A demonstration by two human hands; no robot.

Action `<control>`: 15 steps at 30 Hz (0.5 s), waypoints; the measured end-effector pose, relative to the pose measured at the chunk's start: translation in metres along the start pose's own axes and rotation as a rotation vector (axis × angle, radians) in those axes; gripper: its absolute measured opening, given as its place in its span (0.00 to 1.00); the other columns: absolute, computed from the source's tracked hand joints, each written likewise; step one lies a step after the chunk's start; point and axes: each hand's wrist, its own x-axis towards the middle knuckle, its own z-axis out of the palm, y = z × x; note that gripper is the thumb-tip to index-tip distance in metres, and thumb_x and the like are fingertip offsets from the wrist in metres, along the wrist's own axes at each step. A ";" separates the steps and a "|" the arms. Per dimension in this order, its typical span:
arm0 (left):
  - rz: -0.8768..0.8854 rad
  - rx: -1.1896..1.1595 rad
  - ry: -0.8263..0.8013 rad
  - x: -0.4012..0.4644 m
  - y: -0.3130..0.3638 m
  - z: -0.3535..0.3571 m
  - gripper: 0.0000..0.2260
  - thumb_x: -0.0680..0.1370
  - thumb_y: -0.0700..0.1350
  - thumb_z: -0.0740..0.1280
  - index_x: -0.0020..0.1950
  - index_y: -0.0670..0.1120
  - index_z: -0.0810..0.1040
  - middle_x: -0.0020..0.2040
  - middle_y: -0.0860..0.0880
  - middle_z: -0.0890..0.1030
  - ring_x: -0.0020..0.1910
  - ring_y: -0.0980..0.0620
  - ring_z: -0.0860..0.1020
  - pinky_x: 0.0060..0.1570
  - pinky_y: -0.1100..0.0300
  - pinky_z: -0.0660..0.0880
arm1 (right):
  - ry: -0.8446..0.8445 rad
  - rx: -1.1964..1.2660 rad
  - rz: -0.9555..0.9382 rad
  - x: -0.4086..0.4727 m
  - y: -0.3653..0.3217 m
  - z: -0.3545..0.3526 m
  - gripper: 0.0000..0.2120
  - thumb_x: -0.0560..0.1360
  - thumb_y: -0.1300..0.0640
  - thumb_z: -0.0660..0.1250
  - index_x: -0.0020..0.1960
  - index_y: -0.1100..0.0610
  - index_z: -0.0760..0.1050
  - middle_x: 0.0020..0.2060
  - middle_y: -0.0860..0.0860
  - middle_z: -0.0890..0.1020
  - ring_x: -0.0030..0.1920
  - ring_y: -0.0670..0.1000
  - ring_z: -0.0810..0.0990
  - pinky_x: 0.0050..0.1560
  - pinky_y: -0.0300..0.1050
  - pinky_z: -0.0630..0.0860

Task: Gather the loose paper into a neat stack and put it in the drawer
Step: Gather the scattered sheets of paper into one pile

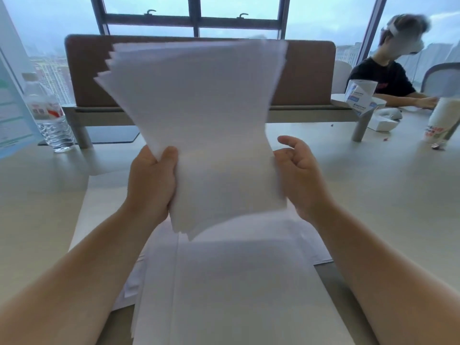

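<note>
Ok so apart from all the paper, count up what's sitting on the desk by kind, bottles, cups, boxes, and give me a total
Water bottles: 1, the clear water bottle at far left.
Paper cups: 1, the paper cup at far right.
Boxes: 2, the blue-and-white carton and the open white box beside it.
Total: 4.
Small bits near the cup are too blurred to identify.

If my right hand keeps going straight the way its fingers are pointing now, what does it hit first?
Probably the held sheaf of paper. The right hand sits just beside its right edge with fingers loosely curled toward it, apparently not gripping, while the left hand holds the other side. Motion blur hides whether the fingertips already touch.
</note>
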 end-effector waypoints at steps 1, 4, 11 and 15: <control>-0.017 -0.012 0.051 0.004 0.000 -0.002 0.04 0.79 0.48 0.66 0.49 0.53 0.82 0.45 0.56 0.87 0.46 0.52 0.85 0.50 0.50 0.81 | 0.016 -0.050 0.050 0.004 0.001 -0.003 0.13 0.82 0.59 0.61 0.65 0.50 0.74 0.40 0.46 0.82 0.35 0.48 0.77 0.35 0.43 0.73; -0.064 0.011 0.141 0.010 -0.006 -0.008 0.07 0.78 0.47 0.65 0.53 0.52 0.81 0.48 0.54 0.85 0.49 0.49 0.84 0.52 0.50 0.80 | -0.087 -0.495 0.221 0.009 0.005 -0.017 0.21 0.80 0.49 0.67 0.70 0.55 0.72 0.59 0.52 0.80 0.59 0.55 0.80 0.53 0.45 0.72; -0.101 0.131 0.183 0.014 -0.021 -0.006 0.06 0.81 0.46 0.64 0.58 0.50 0.76 0.52 0.49 0.82 0.51 0.44 0.80 0.52 0.54 0.75 | -0.679 -1.147 0.287 -0.014 -0.007 -0.011 0.57 0.61 0.26 0.76 0.80 0.50 0.58 0.75 0.54 0.64 0.77 0.58 0.60 0.74 0.59 0.65; -0.070 0.134 0.171 0.011 -0.020 -0.003 0.06 0.81 0.46 0.64 0.56 0.50 0.77 0.47 0.52 0.82 0.47 0.47 0.80 0.47 0.55 0.74 | -0.658 -1.186 0.333 -0.019 -0.016 -0.001 0.52 0.59 0.29 0.79 0.73 0.53 0.63 0.67 0.53 0.68 0.66 0.58 0.73 0.65 0.55 0.74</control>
